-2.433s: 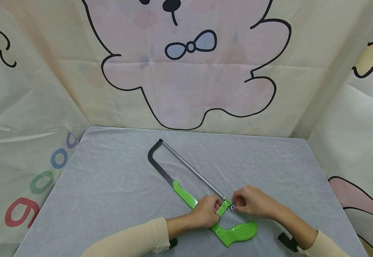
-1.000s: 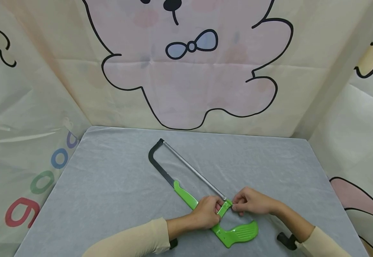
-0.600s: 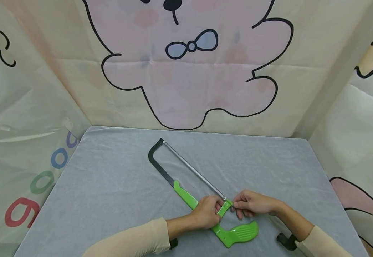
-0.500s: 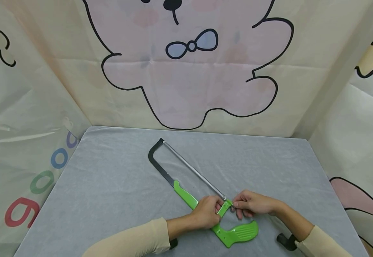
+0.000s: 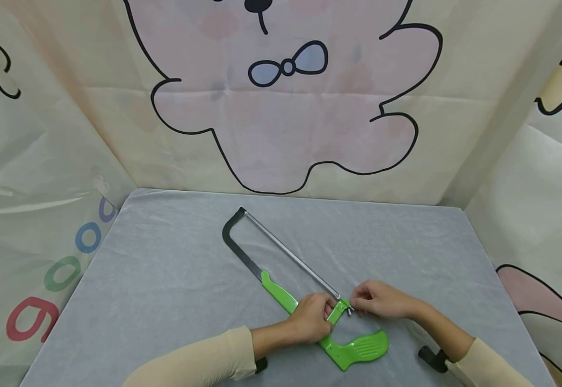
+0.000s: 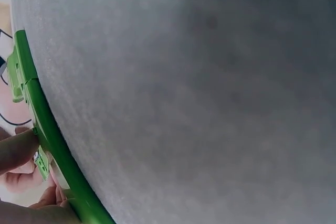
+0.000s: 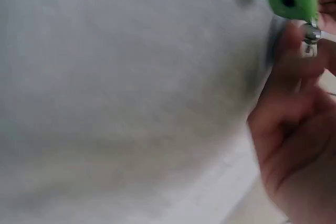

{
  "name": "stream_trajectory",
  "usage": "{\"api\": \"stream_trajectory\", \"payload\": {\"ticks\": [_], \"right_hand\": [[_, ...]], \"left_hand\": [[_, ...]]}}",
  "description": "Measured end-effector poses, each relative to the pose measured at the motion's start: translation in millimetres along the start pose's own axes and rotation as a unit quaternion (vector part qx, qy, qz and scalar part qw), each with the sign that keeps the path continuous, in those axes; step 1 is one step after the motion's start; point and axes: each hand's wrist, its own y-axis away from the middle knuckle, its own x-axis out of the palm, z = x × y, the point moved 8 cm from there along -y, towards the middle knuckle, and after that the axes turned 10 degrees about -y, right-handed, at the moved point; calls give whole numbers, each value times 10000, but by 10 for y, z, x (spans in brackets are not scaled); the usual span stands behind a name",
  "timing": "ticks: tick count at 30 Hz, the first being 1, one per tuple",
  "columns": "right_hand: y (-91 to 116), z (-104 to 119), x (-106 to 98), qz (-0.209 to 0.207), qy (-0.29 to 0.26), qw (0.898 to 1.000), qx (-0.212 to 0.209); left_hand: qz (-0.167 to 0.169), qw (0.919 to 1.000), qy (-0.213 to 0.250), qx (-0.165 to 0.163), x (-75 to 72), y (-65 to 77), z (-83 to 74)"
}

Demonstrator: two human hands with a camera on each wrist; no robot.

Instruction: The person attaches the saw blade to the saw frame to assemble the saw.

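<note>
A hacksaw with a black and bright green frame (image 5: 281, 295) lies slantwise on the grey cloth, its silver blade holder (image 5: 290, 255) running along the upper right side. My left hand (image 5: 311, 320) grips the green frame near the front end of the handle; the left wrist view shows fingers and thumb around the green part (image 6: 50, 129). At the blade's near end a small metal wing nut (image 5: 350, 310) sticks out of the green post. My right hand (image 5: 382, 299) has curled fingers at this wing nut (image 7: 312, 34), thumb and forefinger pinching about it, blurred in the right wrist view.
The saw's green grip (image 5: 358, 349) points to the right, below my hands. Grey cloth (image 5: 165, 269) covers the table, with printed fabric walls (image 5: 281, 134) at the back and sides. A black wrist device (image 5: 433, 359) sits at my right sleeve.
My right hand's fingers have turned and shifted slightly upward around the wing nut, which now shows more below them. The left hand and the hacksaw stay in place.
</note>
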Motion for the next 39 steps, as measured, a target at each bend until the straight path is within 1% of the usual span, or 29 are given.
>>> {"api": "stream_trajectory", "payload": {"ticks": [1, 2, 3, 5, 7, 8, 10, 13, 16, 21, 26, 30, 36, 38, 39], "right_hand": [[8, 69, -37, -289, 592, 9977, -145], [18, 138, -71, -596, 1199, 9907, -249], [29, 206, -92, -854, 1710, 9810, -324], [42, 317, -91, -1139, 2490, 9608, -438], [47, 388, -64, -1267, 2991, 9443, -516], [44, 405, -46, -1294, 3145, 9389, -534], [45, 432, -10, -1341, 3403, 9286, -632], [56, 430, 23, -1413, 3659, 9175, -657], [66, 432, 52, -1468, 3831, 9094, -687], [82, 463, 102, -1543, 4031, 8978, -879], [80, 470, 137, -1606, 4210, 8873, -982], [74, 472, 155, -1640, 4302, 8816, -1035], [74, 486, 174, -1586, 4364, 8797, -1025], [75, 478, 169, -1558, 4303, 8833, -1013], [74, 467, 162, -1546, 4233, 8873, -984]], "left_hand": [[-3, 10000, -17, 11, -1, -2, 0], [-17, 10000, -40, 37, -4, -6, -3], [-13, 10000, -46, 43, -4, -7, -3], [13, 10000, -32, 42, -3, -6, -5], [23, 10000, -21, 37, -3, -8, -6], [39, 10000, 1, 24, -3, -7, -7], [56, 10000, 18, 11, -2, -5, -8], [44, 10000, 32, 24, -5, -3, -12], [31, 10000, 70, 18, -10, 1, -9], [86, 9998, 199, -34, -13, 11, -4], [20, 9999, 137, 29, -23, 18, -17], [20, 9999, 149, 37, -20, 22, -19], [47, 9998, 185, 20, -16, 23, -20], [46, 9998, 191, 7, -16, 23, -20], [50, 9998, 187, -3, -15, 26, -20]]}}
